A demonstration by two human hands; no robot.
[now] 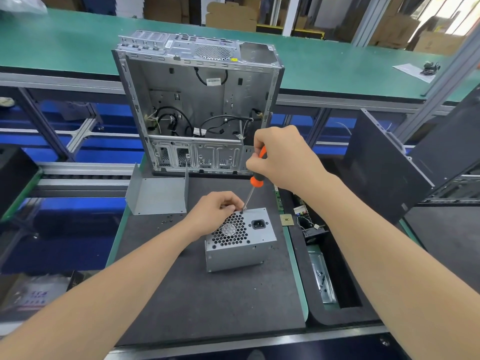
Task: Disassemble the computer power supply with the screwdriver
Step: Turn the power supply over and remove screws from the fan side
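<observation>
From the head view, the power supply point(241, 240) sits on the dark mat of the surface point(207, 294), near the middle, fan grille and mains socket facing up; it is already out of the open computer case point(197, 107), which stands upright at the far side. The right hand point(280, 157) is clenched round the orange handle of the screwdriver point(255, 180), whose shaft slants down so the tip meets a screw at the far left corner of the grille face. The left hand point(215, 209) grips that same corner, fingers curled over the edge beside the tip; whether it also pinches the screw I cannot tell. A bent grey metal cover point(158, 196) lies to the far left, with small loose screws point(166, 222) scattered just near it, so some fasteners seem already out. Dark screw heads still show at the near corners of the grille; I judge the work partly done, with the fan-side screws and the inner parts left.
</observation>
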